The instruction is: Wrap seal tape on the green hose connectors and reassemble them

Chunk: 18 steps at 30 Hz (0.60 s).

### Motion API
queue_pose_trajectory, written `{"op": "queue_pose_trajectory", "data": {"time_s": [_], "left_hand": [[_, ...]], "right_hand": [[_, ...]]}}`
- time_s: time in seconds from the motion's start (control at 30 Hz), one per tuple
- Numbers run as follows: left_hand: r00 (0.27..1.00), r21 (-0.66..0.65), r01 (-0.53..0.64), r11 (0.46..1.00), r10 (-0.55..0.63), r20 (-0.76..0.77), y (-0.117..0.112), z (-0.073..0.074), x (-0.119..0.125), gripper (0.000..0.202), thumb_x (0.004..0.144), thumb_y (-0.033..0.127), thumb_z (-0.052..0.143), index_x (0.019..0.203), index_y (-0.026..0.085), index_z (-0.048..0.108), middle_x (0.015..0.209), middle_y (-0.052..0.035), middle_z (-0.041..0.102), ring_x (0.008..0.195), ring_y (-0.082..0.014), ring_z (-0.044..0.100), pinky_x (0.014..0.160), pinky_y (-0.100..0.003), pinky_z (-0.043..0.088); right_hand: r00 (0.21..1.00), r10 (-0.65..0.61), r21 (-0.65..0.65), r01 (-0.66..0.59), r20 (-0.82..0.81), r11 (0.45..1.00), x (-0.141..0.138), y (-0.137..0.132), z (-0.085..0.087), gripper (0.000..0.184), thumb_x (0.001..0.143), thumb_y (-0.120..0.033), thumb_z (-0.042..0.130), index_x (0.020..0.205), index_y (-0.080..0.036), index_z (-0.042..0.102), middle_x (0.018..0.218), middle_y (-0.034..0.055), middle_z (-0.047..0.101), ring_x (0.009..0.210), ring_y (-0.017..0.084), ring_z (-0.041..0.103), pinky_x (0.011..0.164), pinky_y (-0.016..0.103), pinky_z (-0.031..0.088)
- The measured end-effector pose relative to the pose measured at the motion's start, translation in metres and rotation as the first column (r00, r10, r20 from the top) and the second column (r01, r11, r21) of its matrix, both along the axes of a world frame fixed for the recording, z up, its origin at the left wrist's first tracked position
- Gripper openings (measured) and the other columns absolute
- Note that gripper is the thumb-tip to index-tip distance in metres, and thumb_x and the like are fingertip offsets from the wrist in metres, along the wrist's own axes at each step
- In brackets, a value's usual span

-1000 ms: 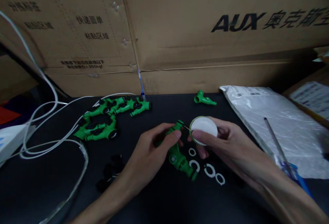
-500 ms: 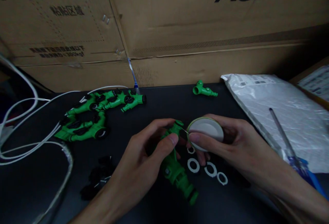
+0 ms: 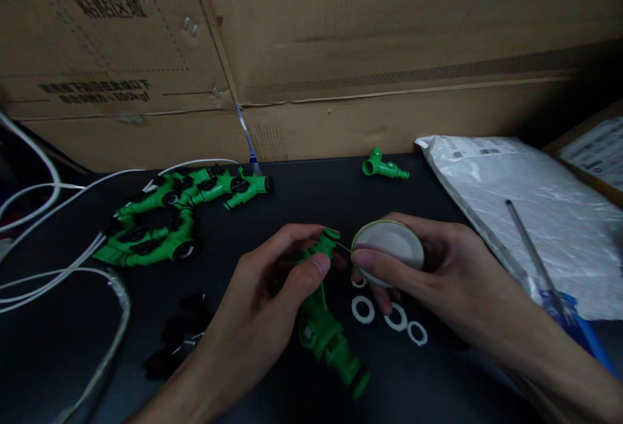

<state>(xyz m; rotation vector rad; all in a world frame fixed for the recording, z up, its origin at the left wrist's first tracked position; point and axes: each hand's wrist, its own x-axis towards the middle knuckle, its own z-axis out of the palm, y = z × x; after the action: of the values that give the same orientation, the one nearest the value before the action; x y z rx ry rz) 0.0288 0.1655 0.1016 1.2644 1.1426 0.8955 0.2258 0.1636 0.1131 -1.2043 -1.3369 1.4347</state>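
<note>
My left hand (image 3: 272, 300) is closed around a green plastic Y-shaped hose connector (image 3: 324, 333), its thumb pressed on one branch. The connector's lower end points toward me and to the right. In my right hand (image 3: 428, 255) is a round jar lid (image 3: 389, 242) with a whitish face and a yellow-green rim, tilted toward me. A thin pale strand (image 3: 344, 247), thread or wire, spans the small gap between lid and connector. Below my right fingers lie several white ring washers (image 3: 363, 310), one partly hidden by the fingers.
Several green valve connectors (image 3: 165, 242) with black parts lie at the left, near white cables (image 3: 87, 268). Small black parts (image 3: 178, 333) sit beside my left forearm. Another green connector (image 3: 384, 167) is at the back. Right: a white mailing bag (image 3: 487, 184) and a screwdriver (image 3: 535, 255). Cardboard (image 3: 316, 54) stands behind.
The whole view has shifted slightly. Both hands keep their grips on the connector and the lid, and the strand between them looks much the same.
</note>
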Motion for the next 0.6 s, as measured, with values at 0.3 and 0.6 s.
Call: {"op": "queue_pose_trajectory", "data": {"time_s": [0.3, 0.6], "left_hand": [[0.999, -0.068, 0.012, 0.998, -0.014, -0.036, -0.004, -0.002, -0.001, 0.033, 0.098, 0.051, 0.063, 0.108, 0.020, 0.072, 0.058, 0.0034, 0.065, 0.050, -0.0124, 0.057, 0.046, -0.020, 0.041], [1.000, -0.078, 0.024, 0.997, -0.025, -0.009, -0.004, -0.003, 0.000, 0.032, 0.096, 0.053, 0.064, 0.093, 0.021, 0.066, 0.061, 0.0017, 0.067, 0.051, -0.0130, 0.059, 0.046, -0.019, 0.042]], "right_hand": [[0.993, -0.040, 0.050, 0.034, 0.112, 0.998, -0.006, -0.004, 0.003, 0.024, 0.083, -0.036, 0.086, 0.074, -0.019, 0.072, 0.058, -0.0025, 0.065, 0.052, 0.011, 0.059, 0.049, 0.019, 0.047], [0.993, -0.072, 0.027, 0.070, 0.094, 0.997, -0.011, -0.005, 0.007, 0.026, 0.078, -0.037, 0.089, 0.071, -0.019, 0.072, 0.054, -0.0034, 0.062, 0.048, 0.009, 0.055, 0.044, 0.016, 0.044]]}}
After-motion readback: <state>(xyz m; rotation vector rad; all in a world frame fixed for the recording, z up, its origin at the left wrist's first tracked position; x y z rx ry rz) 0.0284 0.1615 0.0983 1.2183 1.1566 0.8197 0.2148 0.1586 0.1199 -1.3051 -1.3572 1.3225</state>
